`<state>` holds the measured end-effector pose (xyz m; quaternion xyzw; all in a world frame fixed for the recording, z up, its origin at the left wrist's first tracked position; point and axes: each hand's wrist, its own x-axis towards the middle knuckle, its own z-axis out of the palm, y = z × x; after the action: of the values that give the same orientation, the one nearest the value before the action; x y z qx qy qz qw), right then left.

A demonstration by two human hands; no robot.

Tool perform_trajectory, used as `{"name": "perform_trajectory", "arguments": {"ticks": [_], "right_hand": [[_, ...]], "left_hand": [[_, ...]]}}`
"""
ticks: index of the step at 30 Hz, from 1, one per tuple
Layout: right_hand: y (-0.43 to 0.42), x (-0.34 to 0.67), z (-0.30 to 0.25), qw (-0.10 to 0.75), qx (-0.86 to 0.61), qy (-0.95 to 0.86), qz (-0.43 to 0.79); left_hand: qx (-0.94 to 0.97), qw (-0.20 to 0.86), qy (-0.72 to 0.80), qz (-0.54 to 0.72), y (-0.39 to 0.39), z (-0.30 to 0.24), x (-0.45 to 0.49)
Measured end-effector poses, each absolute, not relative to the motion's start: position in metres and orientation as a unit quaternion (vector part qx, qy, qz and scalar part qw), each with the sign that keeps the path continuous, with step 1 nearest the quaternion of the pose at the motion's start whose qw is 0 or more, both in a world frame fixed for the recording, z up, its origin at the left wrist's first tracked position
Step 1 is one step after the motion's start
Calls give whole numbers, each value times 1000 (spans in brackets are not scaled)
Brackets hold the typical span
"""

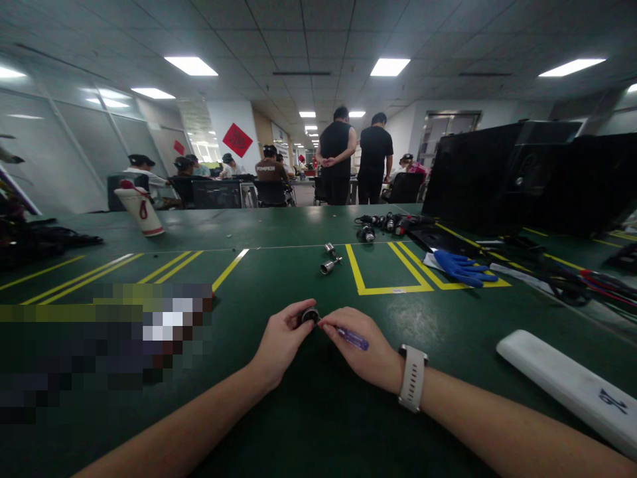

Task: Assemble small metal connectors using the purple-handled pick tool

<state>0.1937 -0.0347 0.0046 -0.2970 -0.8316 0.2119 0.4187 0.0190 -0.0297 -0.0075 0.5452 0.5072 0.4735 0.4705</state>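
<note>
My left hand [283, 342] is closed round a small dark round part [309, 315] with a metal rim, held just above the green table [308, 411]. My right hand [361, 348] pinches a thin purple-handled tool [354, 338], its tip set against the round part. A pale watch [412, 377] sits on my right wrist. Both hands meet at the middle of the table, close to my body.
Two small metal fittings [330, 259] lie farther out beside a yellow marked square [385, 269]. A blue glove [462, 268], dark parts [383, 224], cables and black cases [522, 176] are at right, a white bar [567, 385] near right, a white cup [139, 211] at left. People stand and sit behind.
</note>
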Motion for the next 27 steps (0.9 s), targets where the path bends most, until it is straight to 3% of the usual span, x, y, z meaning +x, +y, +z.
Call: {"name": "perform_trajectory", "arguments": {"ticks": [9,27], "right_hand": [[-43,191,4,341,-303,-887,70],[-48,191,8,339,-296,-890,78]], "left_hand": [[556,423,521,491,-31,-5,25],[561,417,525,485,-32,-4,23]]}}
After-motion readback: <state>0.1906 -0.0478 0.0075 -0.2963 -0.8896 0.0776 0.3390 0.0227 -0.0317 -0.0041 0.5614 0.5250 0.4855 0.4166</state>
